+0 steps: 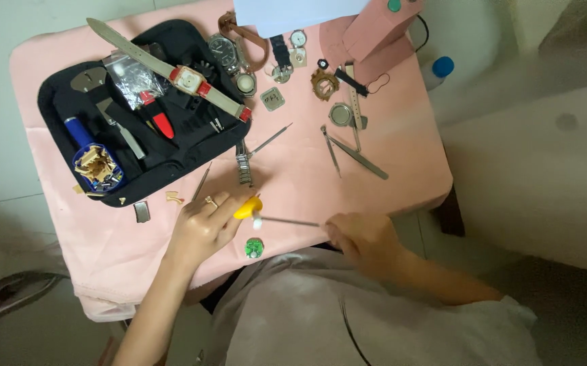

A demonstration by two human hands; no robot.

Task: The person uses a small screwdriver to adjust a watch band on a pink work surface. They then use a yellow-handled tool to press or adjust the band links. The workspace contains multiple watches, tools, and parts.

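Both hands work at the bench's near edge: left hand [205,220] fingers pinch a yellow-headed tool [248,208], right hand [361,237] fingers close on its thin metal rod [290,221]. It looks light, stiff, best held by the ends.

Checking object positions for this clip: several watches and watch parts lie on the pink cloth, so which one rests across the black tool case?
The rectangular gold-cased watch with red accents and a beige strap. It alone lies diagonally across the black tool case; the others sit on the cloth.

A small yellow hammer [249,209] with a white tip lies sideways, its thin metal handle [290,221] held above the pink tabletop [402,156].
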